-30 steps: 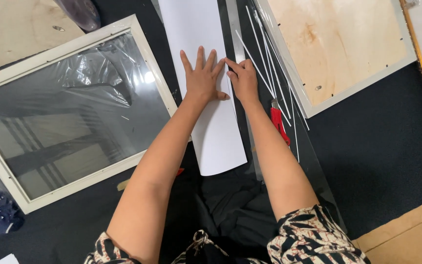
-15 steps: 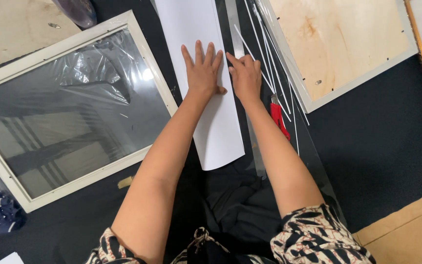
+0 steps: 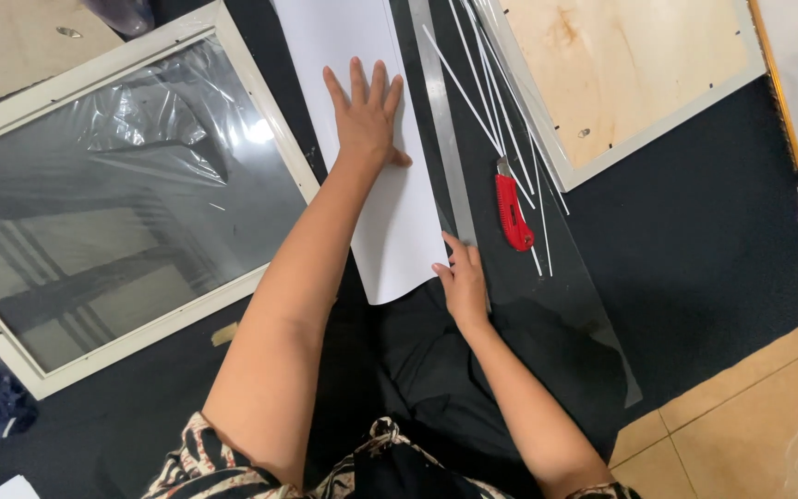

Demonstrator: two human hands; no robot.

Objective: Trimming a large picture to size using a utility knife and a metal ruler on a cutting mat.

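My left hand point(image 3: 367, 115) lies flat, fingers spread, pressing down on a long white sheet of paper point(image 3: 390, 231) that runs away from me on a dark mat. Nearer to me, my right hand point(image 3: 464, 282) rests at the sheet's right edge, fingertips touching the paper and the lower end of a long metal ruler point(image 3: 441, 139) lying alongside it. A red utility knife point(image 3: 512, 208) lies just right of the ruler, untouched.
Several thin white strips point(image 3: 501, 120) lie fanned beside the knife. A white frame with plastic-covered glass point(image 3: 113, 203) sits to the left. A wooden backing board in a white frame point(image 3: 621, 74) is at upper right. Tiled floor point(image 3: 750, 416) shows at lower right.
My right hand has slid down the paper's right edge toward me, away from my left hand. The left hand stays pressed flat on the sheet.
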